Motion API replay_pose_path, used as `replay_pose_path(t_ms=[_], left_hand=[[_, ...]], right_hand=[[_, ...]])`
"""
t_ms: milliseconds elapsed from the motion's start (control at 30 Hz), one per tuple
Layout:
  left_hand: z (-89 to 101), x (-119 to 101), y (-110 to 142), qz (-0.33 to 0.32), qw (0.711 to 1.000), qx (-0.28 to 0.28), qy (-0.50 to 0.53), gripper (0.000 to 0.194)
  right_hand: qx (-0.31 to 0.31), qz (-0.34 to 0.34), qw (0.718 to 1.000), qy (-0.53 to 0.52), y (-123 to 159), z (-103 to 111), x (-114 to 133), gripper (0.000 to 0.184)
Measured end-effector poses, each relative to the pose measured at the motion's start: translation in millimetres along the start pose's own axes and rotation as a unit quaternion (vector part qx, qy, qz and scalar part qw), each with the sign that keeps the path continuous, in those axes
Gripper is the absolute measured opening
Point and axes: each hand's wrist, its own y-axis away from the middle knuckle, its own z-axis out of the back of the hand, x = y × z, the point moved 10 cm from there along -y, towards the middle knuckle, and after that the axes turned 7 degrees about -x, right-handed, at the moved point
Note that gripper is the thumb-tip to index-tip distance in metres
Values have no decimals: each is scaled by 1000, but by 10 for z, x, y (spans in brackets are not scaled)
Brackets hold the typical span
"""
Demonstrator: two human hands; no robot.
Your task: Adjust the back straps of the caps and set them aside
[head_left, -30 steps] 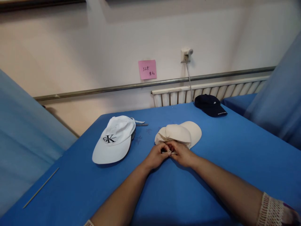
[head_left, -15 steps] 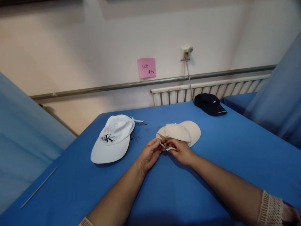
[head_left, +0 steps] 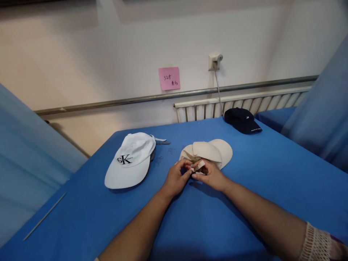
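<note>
A beige baseball cap (head_left: pixel 208 151) lies on the blue-covered table, its brim pointing right and its back opening facing me. Both my hands are at its back strap (head_left: pixel 200 165), whose beige end sticks up between them. My left hand (head_left: pixel 178 178) pinches the strap near its buckle, which the fingers mostly hide. Close beside it, my right hand (head_left: pixel 211 176) is closed on the strap from the right. To the left rests a white cap (head_left: pixel 133 156) with black letters, its strap loose at the back.
A black cap (head_left: pixel 240 120) sits at the far right of the blue table (head_left: pixel 89 217). A thin stick (head_left: pixel 45 216) lies near the left edge. Blue curtains (head_left: pixel 24 159) hang at both sides. Behind are a radiator (head_left: pixel 201 108), a rail and a wall socket (head_left: pixel 214 62).
My fingers have shifted on the strap, and its end now stands up between my hands. My left hand has turned over more, back upward. The cap's crown has moved slightly.
</note>
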Motion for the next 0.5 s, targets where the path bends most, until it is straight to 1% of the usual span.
replay_pose_path(t_ms=[67, 133, 200, 300, 367, 433, 500], left_hand=[[13, -42, 7, -6, 1000, 0, -10, 23], [44, -102, 12, -19, 999, -2, -43, 23], [113, -158, 4, -31, 995, -13, -90, 22], [325, -171, -47, -22, 990, -59, -130, 22], [523, -127, -93, -3, 986, -103, -132, 23], [717, -48, -130, 20, 979, -147, -137, 24], [856, 54, -148, 45, 972, -177, -145, 27]], right_hand=[[-13, -9, 1000, 5, 4, 17, -6, 23], [-35, 2, 998, 54, 0, 63, 20, 21], [-69, 38, 990, 115, -2, 142, 107, 18], [-115, 110, 973, 168, 32, 251, 322, 15], [-113, 142, 966, 182, 74, 259, 455, 16], [-90, 157, 965, 190, 121, 217, 563, 18], [-61, 165, 968, 181, 164, 167, 648, 18]])
